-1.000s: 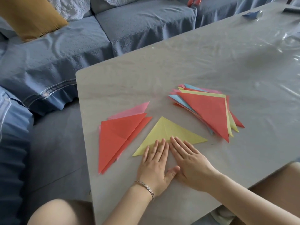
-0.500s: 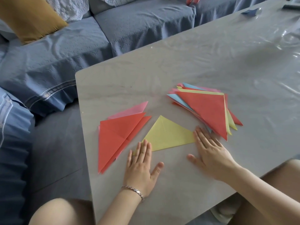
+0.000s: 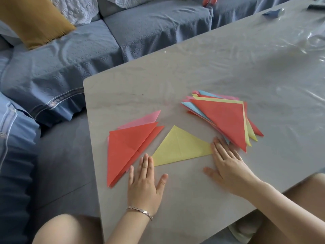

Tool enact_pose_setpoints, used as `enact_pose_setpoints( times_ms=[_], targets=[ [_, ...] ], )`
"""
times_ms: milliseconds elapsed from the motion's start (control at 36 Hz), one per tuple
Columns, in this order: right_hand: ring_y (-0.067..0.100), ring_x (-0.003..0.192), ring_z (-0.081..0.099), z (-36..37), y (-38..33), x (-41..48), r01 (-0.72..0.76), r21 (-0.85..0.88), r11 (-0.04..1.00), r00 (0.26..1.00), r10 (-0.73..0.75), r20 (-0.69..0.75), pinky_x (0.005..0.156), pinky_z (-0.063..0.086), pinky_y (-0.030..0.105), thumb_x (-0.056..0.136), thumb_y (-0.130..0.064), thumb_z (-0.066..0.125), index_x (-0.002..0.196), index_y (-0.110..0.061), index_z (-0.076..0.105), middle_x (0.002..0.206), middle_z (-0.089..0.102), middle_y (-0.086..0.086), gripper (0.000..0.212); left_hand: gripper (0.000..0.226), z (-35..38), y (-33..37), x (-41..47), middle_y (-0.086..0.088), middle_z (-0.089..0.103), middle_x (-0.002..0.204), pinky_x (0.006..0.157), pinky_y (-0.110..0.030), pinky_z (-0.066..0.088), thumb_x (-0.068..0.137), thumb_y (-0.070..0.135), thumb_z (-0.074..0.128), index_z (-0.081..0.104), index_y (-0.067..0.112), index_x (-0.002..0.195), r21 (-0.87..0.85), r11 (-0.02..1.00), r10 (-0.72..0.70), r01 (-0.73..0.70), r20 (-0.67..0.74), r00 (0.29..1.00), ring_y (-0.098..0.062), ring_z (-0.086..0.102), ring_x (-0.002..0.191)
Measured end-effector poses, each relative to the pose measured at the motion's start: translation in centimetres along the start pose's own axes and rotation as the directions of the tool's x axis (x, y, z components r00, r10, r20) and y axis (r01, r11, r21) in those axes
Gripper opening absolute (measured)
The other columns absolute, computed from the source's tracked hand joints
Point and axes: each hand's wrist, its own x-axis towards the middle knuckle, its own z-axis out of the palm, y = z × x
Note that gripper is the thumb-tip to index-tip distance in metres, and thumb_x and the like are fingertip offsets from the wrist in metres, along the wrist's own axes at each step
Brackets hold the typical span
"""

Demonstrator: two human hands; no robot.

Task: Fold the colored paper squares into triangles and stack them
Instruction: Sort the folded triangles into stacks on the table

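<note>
Both flat, holding nothing, the left hand [image 3: 143,184] and right hand [image 3: 228,164] touch the yellow triangle's [image 3: 179,147] near corners on the surface [image 3: 175,208]

On the right, the stack [image 3: 246,120] had most of its sheets hidden under the top red triangle [image 3: 223,118]. Only thin blue, yellow and pink edges showed, so the count could not be told. In the left pile [image 3: 123,148], a pink sheet [image 3: 142,119] lay largely covered by red ones. The yellow triangle [image 3: 179,147] met the right hand [image 3: 230,164] at its right tip, under or against the fingers, unclear which. At the far right, a small blue object [image 3: 271,12] was too small to identify, and a dark thing [image 3: 316,6] was cut off by the edge.
</note>
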Motion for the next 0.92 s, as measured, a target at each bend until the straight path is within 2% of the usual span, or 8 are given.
enact_pose_setpoints(
  times_ms=[139,278,361,472,611,722,806,917],
  targets=[
    [0.039,0.091,0.062,-1.7,-1.1,1.6,-0.022,0.304,0.952,0.986,0.07,-0.148,0.078,0.049,0.044,0.076,-0.005,0.069,0.102,-0.005,0.065,0.099,0.062,0.014,0.026,0.051,-0.5,0.0,1.1,-0.012,0.064,0.117,0.099,-0.033,0.027,0.089,0.036,0.034,0.057,0.0,0.118,-0.196,0.981,-0.047,-0.006,-0.265,0.963,-0.027,0.057,0.114],
    [0.028,0.122,0.035,-3.7,-2.9,4.5,-0.105,0.237,0.966,0.992,0.086,0.087,0.098,0.031,0.034,0.091,-0.034,0.054,0.137,-0.018,0.037,0.129,0.042,0.006,0.051,0.04,-1.6,-0.6,3.4,-0.016,0.056,0.128,0.098,-0.036,0.037,0.08,0.014,0.059,0.057,0.002,0.118,-0.183,0.983,-0.069,-0.011,-0.429,0.901,-0.035,0.048,0.123],
    [0.029,0.119,0.034,-4.1,-3.6,6.1,-0.222,0.145,0.964,0.954,0.184,0.237,0.096,0.033,0.036,0.087,-0.041,0.058,0.135,-0.015,0.032,0.128,0.037,0.011,0.06,0.047,-2.1,-1.9,4.5,-0.02,0.045,0.138,0.101,-0.047,0.036,0.08,0.008,0.066,0.053,0.001,0.124,-0.192,0.976,-0.166,0.098,-0.377,0.911,-0.036,0.038,0.131],
    [0.031,0.119,0.035,-4.4,-3.8,7.2,-0.355,0.146,0.923,0.88,0.278,0.385,0.092,0.036,0.037,0.084,-0.042,0.064,0.129,-0.012,0.036,0.124,0.042,0.014,0.061,0.062,-2.6,-3.1,5.2,-0.014,0.014,0.153,0.112,-0.038,0.014,0.091,0.03,0.051,0.023,0.012,0.144,-0.148,0.949,-0.301,0.28,-0.149,0.942,-0.023,0.012,0.142],
    [0.03,0.111,0.044,-4.4,-3.2,6.8,-0.405,0.291,0.867,0.864,0.258,0.432,0.079,0.041,0.033,0.08,-0.036,0.07,0.123,-0.008,0.038,0.115,0.052,0.013,0.06,0.062,-2.6,-3.9,4.7,-0.012,0.021,0.152,0.11,-0.039,0.021,0.093,0.039,0.044,0.017,0.019,0.145,-0.114,0.933,-0.35,0.342,-0.06,0.935,-0.023,0.017,0.141],
    [0.028,0.104,0.046,-3.6,-3.0,4.9,-0.233,0.337,0.912,0.957,0.154,0.245,0.072,0.032,0.029,0.093,-0.029,0.052,0.096,-0.012,0.046,0.106,0.05,0.008,0.019,0.052,-2.5,-4.5,4.5,-0.008,0.034,0.148,0.104,-0.039,0.028,0.094,0.031,0.044,0.03,0.014,0.141,-0.162,0.94,-0.317,0.299,-0.096,0.944,-0.021,0.027,0.138],
    [0.024,0.072,0.041,-2.7,-2.2,3.1,-0.139,0.565,0.813,0.986,0.167,0.001,0.057,0.026,0.026,0.096,-0.018,0.046,0.068,-0.019,0.033,0.072,0.041,-0.002,0.031,0.037,-2.3,-4.5,4.1,-0.017,0.05,0.133,0.093,-0.043,0.038,0.096,0.018,0.042,0.046,0.003,0.129,-0.197,0.947,-0.288,0.255,-0.157,0.945,-0.034,0.047,0.123],
    [0.006,0.058,0.046,-3.7,-1.0,2.8,-0.114,0.853,0.51,0.862,0.477,-0.171,0.053,0.039,0.011,0.092,-0.006,0.052,0.106,-0.011,0.052,0.072,0.047,-0.006,0.015,0.034,-2.3,-4.5,3.7,-0.019,0.055,0.127,0.089,-0.045,0.043,0.093,0.002,0.036,0.05,0.0,0.125,-0.159,0.96,-0.255,0.229,-0.17,0.952,-0.039,0.054,0.113]
  ],
)
